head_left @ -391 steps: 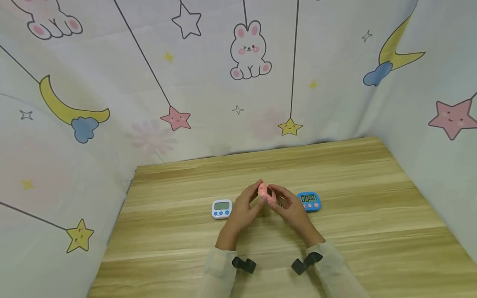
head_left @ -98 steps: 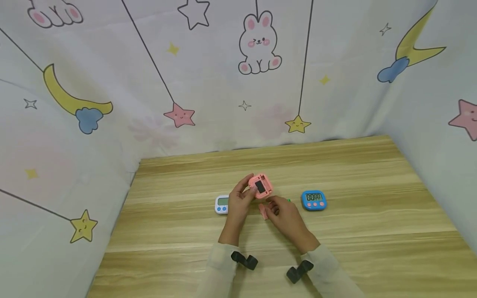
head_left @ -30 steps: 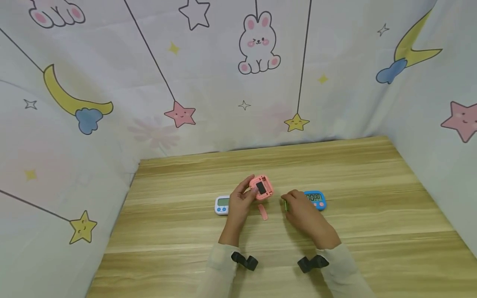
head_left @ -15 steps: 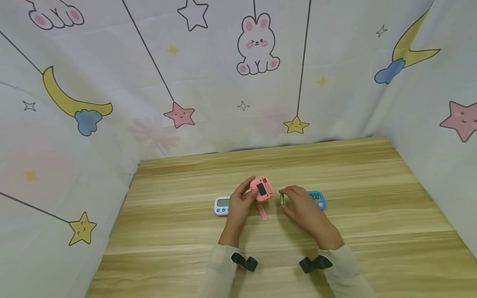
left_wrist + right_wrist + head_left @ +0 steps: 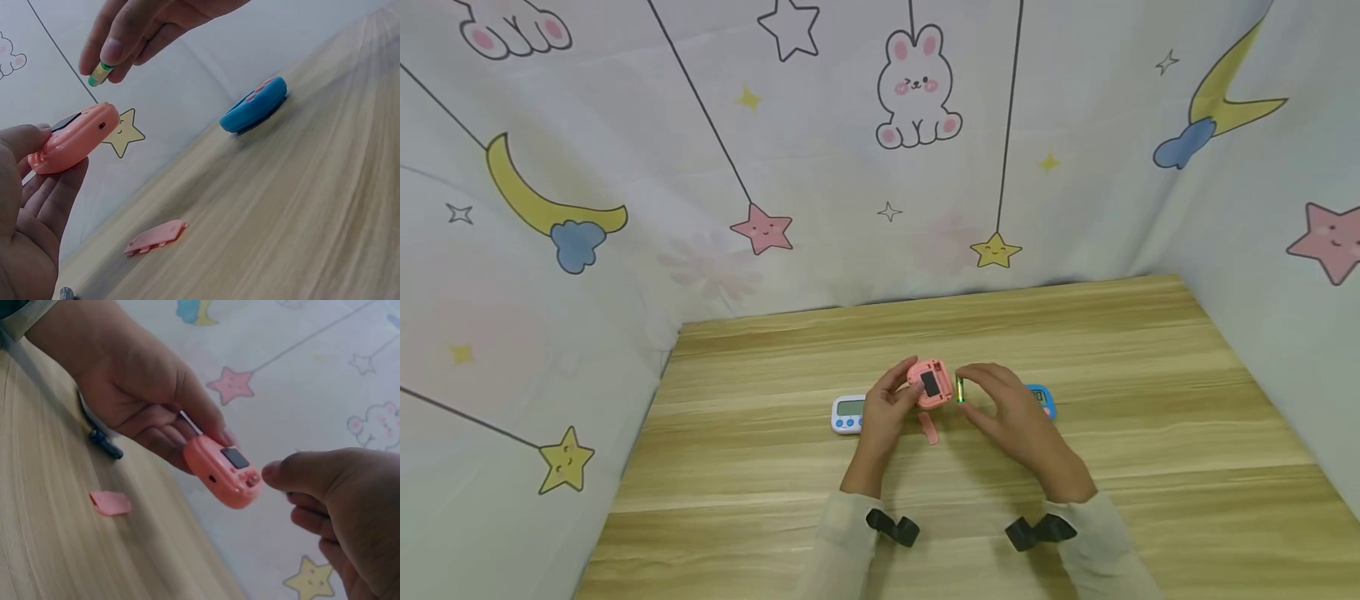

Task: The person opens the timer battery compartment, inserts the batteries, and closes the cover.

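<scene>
My left hand [image 5: 886, 408] grips a pink timer [image 5: 931, 383], its back turned up and its battery compartment uncovered. The thumb lies on the back, beside a dark rectangular patch. Between thumb and fingers, my right hand [image 5: 1011, 412] pinches a small green battery [image 5: 959, 388], close to the timer's right side. In the left wrist view the battery [image 5: 100, 73] is apart from the timer [image 5: 75, 139], just above it. A pink battery cover [image 5: 928, 428] lies on the table below the timer; its tabs show in the left wrist view.
A white timer [image 5: 847, 415] with blue buttons lies left, partly behind my left hand. A blue timer [image 5: 1042, 400] lies right, mostly hidden by my right hand. In the right wrist view a dark blue slim object [image 5: 105, 443] rests on the wooden table [image 5: 760, 500]. A printed curtain stands behind.
Earlier both hands held the pink timer; then my right hand put the cover down. It picked up the battery from the right and has brought it left and up beside the timer.
</scene>
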Tool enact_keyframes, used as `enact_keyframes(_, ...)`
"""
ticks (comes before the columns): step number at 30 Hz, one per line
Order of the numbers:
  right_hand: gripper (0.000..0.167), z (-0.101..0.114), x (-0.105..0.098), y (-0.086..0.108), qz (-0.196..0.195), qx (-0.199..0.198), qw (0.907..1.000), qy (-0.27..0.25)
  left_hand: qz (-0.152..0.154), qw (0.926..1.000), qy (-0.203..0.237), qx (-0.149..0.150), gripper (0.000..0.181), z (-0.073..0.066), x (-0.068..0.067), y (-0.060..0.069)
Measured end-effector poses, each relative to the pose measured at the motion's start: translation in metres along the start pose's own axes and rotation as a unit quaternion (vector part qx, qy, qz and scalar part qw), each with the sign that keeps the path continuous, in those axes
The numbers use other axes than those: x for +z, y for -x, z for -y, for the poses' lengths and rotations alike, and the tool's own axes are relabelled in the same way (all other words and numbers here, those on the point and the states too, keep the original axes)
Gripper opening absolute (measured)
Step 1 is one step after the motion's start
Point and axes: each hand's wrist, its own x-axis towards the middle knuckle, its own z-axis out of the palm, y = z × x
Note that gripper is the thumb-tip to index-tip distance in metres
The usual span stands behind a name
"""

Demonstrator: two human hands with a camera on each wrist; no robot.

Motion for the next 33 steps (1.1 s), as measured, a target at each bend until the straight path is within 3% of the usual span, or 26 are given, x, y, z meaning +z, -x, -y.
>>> enact_keyframes(11, 0.05, 0.001, 0.004, -0.001, 0.001, -0.025, 0.9996, -0.012, 0.038, 0.999, -0.002, -0.023, 0.048, -0.001, 0.0, 0.001)
enact_keyframes(19, 0.05, 0.0, 0.01, 0.0, -0.004, -0.037, 0.9993, -0.004, 0.058, 0.9981, 0.003, -0.021, 0.051, 0.001, 0.0, 0.003)
enact_keyframes(33, 0.044, -0.001, 0.016, 0.0, -0.011, -0.048, 0.9984, 0.028, 0.06, 0.998, -0.006, -0.021, 0.047, 0.001, 0.0, 0.004)
